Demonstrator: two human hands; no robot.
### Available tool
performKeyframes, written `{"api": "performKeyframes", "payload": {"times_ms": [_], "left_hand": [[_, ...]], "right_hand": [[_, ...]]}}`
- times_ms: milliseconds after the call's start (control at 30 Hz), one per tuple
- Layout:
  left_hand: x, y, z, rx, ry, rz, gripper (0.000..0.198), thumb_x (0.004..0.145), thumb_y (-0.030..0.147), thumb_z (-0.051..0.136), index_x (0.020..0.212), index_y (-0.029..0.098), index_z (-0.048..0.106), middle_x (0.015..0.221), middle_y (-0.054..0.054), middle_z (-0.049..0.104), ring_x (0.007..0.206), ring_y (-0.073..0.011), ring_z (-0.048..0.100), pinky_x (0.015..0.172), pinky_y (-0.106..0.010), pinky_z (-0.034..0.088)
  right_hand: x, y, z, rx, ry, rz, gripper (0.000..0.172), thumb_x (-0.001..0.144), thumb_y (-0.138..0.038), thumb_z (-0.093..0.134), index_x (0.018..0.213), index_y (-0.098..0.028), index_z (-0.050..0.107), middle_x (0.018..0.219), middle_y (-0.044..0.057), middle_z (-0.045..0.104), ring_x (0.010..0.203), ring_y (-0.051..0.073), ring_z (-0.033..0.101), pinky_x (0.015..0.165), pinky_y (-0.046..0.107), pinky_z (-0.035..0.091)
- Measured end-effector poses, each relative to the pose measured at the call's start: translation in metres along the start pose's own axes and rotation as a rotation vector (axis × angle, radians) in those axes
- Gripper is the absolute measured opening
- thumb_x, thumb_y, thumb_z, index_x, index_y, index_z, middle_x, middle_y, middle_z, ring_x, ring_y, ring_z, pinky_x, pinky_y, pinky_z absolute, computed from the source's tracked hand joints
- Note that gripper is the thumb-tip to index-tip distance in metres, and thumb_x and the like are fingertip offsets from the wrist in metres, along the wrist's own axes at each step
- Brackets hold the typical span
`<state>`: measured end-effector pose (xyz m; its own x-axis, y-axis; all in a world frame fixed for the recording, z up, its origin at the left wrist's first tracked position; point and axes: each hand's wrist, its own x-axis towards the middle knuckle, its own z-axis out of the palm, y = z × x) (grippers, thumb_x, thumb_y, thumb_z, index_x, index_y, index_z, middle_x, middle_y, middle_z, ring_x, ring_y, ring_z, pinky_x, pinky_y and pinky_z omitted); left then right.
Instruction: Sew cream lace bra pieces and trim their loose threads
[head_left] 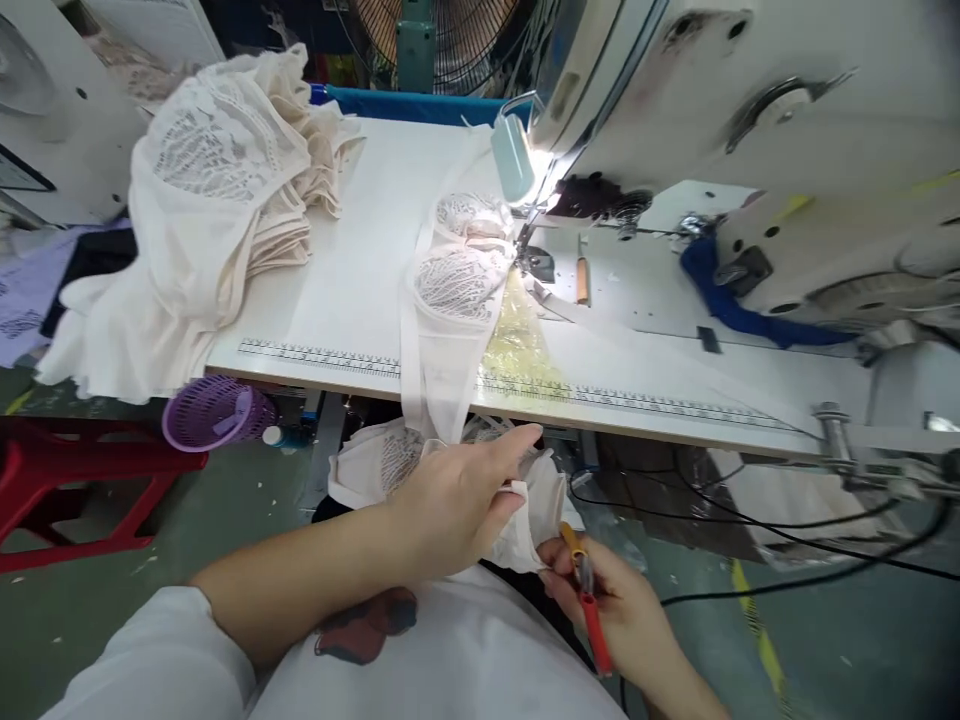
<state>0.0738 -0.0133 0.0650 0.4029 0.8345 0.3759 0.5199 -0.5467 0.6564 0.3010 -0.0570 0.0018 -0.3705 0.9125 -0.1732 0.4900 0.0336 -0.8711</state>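
Note:
A cream lace bra [375, 462] lies across my lap under the table edge. My left hand [446, 505] is closed around part of it, thumb and forefinger pinching a narrow strip of its edge. Lower right, my right hand [619, 610] holds thread snips [591, 610] with orange and red parts across its palm. Its fingertips also pinch the bra's edge. Another lace bra piece [457, 280] lies on the sewing table beside the needle area and hangs over the front edge towards my left hand.
The sewing machine [750, 110] with a lit lamp [514, 160] stands over the right of the table. Stacked lace pieces [217, 200] lie at left. A ruler strip [645, 402] runs along the front edge. A purple basket [217, 412], red stool [82, 480] and black cables [750, 520] are below.

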Motion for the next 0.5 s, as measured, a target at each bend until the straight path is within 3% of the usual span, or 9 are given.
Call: {"api": "performKeyframes", "payload": {"times_ms": [67,133,267,367,500], "left_hand": [[0.005,0.006,0.008,0.027,-0.042,0.024,0.054,0.091,0.018,0.033,0.138,0.019,0.007,0.085,-0.005,0.062,0.068,-0.0175,0.059,0.059,-0.029,0.049],[0.008,0.010,0.013,0.025,-0.082,0.073,0.055,0.092,0.018,0.030,0.140,0.017,0.002,0.085,-0.006,0.062,0.069,-0.0188,0.060,0.060,-0.030,0.049],[0.011,0.015,0.022,0.016,-0.112,0.150,0.058,0.093,0.017,0.028,0.141,0.014,-0.003,0.089,-0.010,0.062,0.075,-0.0211,0.061,0.064,-0.034,0.051],[0.013,0.016,0.026,-0.015,-0.114,0.146,0.059,0.092,0.017,0.029,0.142,0.014,-0.003,0.093,-0.012,0.063,0.079,-0.0228,0.061,0.065,-0.035,0.051],[0.015,0.017,0.026,-0.082,-0.103,0.111,0.058,0.092,0.018,0.032,0.141,0.016,0.002,0.098,-0.012,0.063,0.078,-0.0219,0.061,0.065,-0.034,0.049]], "right_hand": [[0.001,-0.002,-0.011,0.001,-0.038,0.026,0.018,0.081,-0.035,0.057,0.073,-0.021,0.049,0.078,0.004,0.064,0.067,0.017,0.059,0.059,0.029,0.051],[0.005,-0.010,-0.022,0.081,0.012,0.028,0.016,0.081,-0.033,0.060,0.076,-0.022,0.049,0.085,0.006,0.066,0.073,0.018,0.061,0.062,0.030,0.052],[0.019,-0.036,-0.036,0.322,0.164,-0.163,0.014,0.079,-0.027,0.062,0.082,-0.024,0.049,0.088,0.005,0.063,0.077,0.019,0.060,0.064,0.034,0.052],[0.030,-0.057,-0.041,0.332,0.129,-0.256,0.018,0.076,-0.022,0.066,0.086,-0.025,0.050,0.086,0.002,0.060,0.079,0.019,0.059,0.065,0.034,0.051],[0.040,-0.070,-0.042,0.236,0.078,-0.208,0.015,0.078,-0.018,0.063,0.081,-0.024,0.049,0.076,-0.001,0.054,0.068,0.015,0.054,0.058,0.030,0.048]]}}
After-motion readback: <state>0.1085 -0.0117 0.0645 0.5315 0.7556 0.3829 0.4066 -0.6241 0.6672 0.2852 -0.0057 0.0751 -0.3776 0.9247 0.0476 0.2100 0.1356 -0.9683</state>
